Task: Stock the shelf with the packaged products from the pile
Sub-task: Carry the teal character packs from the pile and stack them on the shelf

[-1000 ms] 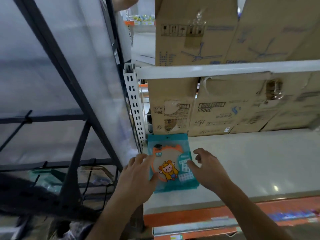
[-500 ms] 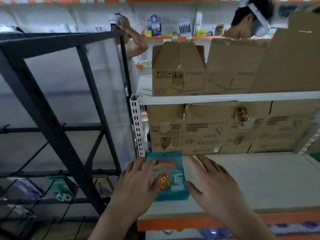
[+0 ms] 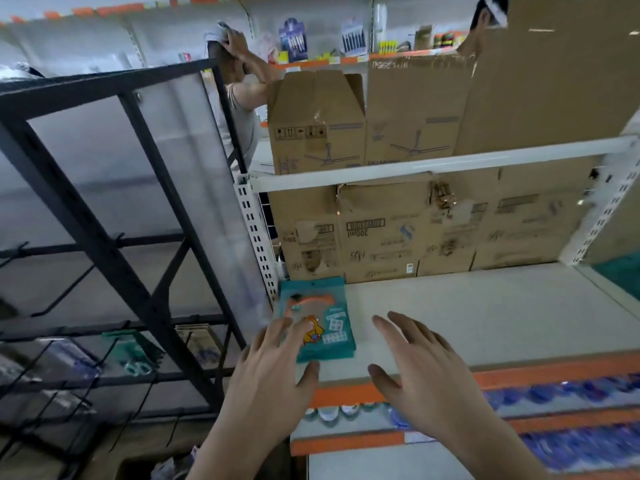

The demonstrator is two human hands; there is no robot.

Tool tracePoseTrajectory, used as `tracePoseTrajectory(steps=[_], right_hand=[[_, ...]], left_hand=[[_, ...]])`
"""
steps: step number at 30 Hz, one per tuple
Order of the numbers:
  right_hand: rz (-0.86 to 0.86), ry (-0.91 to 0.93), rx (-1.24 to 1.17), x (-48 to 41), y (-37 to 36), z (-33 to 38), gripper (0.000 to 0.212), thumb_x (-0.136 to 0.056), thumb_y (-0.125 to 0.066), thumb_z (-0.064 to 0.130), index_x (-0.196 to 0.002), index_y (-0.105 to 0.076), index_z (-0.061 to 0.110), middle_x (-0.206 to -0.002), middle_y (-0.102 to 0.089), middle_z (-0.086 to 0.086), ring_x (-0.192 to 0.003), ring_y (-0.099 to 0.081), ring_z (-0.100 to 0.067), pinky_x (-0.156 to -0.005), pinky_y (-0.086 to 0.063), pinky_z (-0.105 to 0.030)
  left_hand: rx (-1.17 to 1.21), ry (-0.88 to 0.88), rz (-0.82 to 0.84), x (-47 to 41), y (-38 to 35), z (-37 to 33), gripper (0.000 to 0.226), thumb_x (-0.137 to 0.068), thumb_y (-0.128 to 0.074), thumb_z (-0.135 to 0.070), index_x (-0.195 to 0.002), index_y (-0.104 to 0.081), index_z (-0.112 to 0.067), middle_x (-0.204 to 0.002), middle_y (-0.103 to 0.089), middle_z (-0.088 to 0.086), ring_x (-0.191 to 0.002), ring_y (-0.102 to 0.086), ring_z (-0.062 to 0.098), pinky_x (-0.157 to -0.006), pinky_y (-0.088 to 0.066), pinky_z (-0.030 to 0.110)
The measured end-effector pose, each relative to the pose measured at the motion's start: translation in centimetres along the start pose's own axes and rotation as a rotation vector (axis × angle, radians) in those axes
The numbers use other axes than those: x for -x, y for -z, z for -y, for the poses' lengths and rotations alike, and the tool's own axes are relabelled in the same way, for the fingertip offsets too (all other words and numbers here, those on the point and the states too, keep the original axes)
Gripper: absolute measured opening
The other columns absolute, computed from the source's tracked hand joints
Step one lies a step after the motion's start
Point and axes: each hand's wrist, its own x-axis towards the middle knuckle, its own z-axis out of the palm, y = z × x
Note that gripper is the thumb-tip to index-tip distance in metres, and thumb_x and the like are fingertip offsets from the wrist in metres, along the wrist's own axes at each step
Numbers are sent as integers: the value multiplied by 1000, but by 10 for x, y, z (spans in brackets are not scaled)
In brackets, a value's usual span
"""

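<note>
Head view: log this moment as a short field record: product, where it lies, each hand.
product: teal packet, lying flat
place: left end of the shelf, in front of the cardboard boxes
left hand: open, fingers over the packet's near left part; contact unclear
right hand: open, above bare shelf, apart from the packet

Packet lies flat on shelf board, at its left end. Cartons stand just behind packet, frame rack left of it. Left hand over packet's near edge, right hand to packet's right, apart.
</note>
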Motion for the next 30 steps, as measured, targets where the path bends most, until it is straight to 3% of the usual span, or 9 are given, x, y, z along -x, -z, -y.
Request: tracePoseTrajectory(steps=[7,12,15,22,27,30], right_hand=[[-14,-58,47,1,0,11,69,-100,-42,55,-159,-18,29,-164,-28,2,-150,-29,-18,-121,-24,-34],[-14,-127,54,11,7,7,70,-101,-40,56,-160,-13,29,-166,-21,5,-153,-19,-15,-123,-17,-32],[-41,-220,62,27,9,-6,70,-101,-43,55,-160,-14,30,-166,-21,6,-153,-19,-15,-122,-17,-31],[-100,-518,72,101,18,-58,67,-101,-39,56,-159,-14,33,-164,-21,12,-151,-21,-12,-121,-19,-29],[-171,-808,118,162,32,-113,66,-89,-39,59,-149,-44,31,-150,-49,5,-138,-48,-17,-113,-39,-35],[-195,-878,120,194,33,-156,66,-88,-40,60,-149,-42,33,-150,-47,7,-140,-44,-15,-115,-36,-34]], left_hand=[[-2,-94,17,-11,2,8,60,-100,-50,-48,-150,-18,-44,-157,-21,-16,-148,-22,13,-119,-31,36],[-1,-176,64,-24,-10,6,59,-96,-53,-48,-147,-25,-45,-156,-22,-17,-148,-24,17,-119,-33,42],[8,-285,85,-39,-21,-11,58,-98,-50,-51,-151,-27,-43,-157,-21,-16,-151,-17,15,-122,-22,38],[91,-581,249,-64,-62,-97,58,-101,-42,-53,-155,-24,-40,-156,-21,-13,-146,-21,14,-118,-29,36],[56,-797,278,-67,-88,-194,58,-97,-46,-52,-152,-31,-39,-152,-32,-8,-140,-33,16,-112,-36,32],[42,-885,306,-64,-110,-255,57,-96,-50,-52,-149,-35,-40,-145,-38,-9,-135,-40,17,-109,-38,32]])
